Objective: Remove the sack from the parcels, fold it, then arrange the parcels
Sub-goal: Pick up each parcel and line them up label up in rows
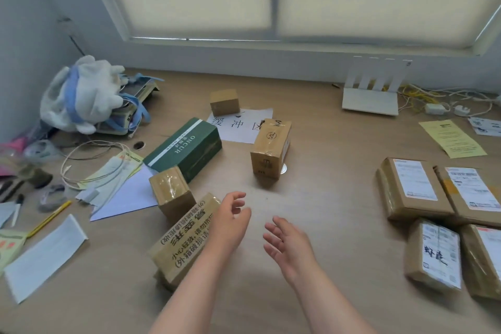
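Several parcels lie loose on the wooden table [320,225]. A tall brown box [269,149] stands upright in the middle. A green box [184,148] lies left of it, with a small brown cube [170,192] at its near end. A long printed carton [184,238] lies by my left arm. A small box [224,102] sits at the back. Taped, labelled parcels [414,190] are grouped at the right. My left hand [230,218] and right hand [287,244] hover open above the table, holding nothing. No sack is visible.
A white sheet with large characters [238,123] lies under the back boxes. A plush toy [81,95], cables and papers crowd the left side. A white router [371,89] and wires stand at the back right, and a yellow paper [452,138] lies near them.
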A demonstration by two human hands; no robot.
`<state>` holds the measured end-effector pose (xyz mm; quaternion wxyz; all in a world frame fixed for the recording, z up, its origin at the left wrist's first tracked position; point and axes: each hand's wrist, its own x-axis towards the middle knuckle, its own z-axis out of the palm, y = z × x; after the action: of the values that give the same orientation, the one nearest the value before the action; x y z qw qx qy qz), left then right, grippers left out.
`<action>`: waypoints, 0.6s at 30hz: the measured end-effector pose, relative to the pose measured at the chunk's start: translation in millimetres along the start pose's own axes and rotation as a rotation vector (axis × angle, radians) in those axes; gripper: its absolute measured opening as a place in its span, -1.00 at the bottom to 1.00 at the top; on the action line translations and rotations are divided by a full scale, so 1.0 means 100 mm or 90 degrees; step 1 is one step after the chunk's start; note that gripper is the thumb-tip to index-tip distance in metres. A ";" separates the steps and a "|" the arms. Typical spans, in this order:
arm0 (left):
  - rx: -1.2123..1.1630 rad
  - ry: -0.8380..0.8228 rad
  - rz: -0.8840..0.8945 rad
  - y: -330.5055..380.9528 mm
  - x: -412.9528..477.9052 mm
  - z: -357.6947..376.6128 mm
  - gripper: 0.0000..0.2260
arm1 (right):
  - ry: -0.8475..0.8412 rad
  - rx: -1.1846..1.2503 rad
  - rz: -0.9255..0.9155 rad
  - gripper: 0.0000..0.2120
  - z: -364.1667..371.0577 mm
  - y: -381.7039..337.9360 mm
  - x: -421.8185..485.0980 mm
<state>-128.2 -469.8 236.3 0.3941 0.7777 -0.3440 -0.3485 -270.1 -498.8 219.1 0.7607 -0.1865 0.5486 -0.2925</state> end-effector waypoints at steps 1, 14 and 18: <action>0.008 0.023 -0.004 -0.07 0.04 -0.21 -0.76 | -0.020 -0.026 0.005 -0.90 0.17 0.07 -0.01; 0.209 0.007 -0.143 -1.23 0.40 -1.22 -0.40 | -0.036 -0.122 0.028 -0.75 1.20 0.78 0.07; 0.221 0.000 -0.104 -1.13 0.31 -1.16 -0.61 | -0.044 -0.080 0.011 -0.78 1.16 0.74 0.00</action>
<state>11.8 -400.6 182.8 0.2245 0.8593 -0.3348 -0.3150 -142.8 -446.5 212.7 0.7684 -0.2390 0.5410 -0.2443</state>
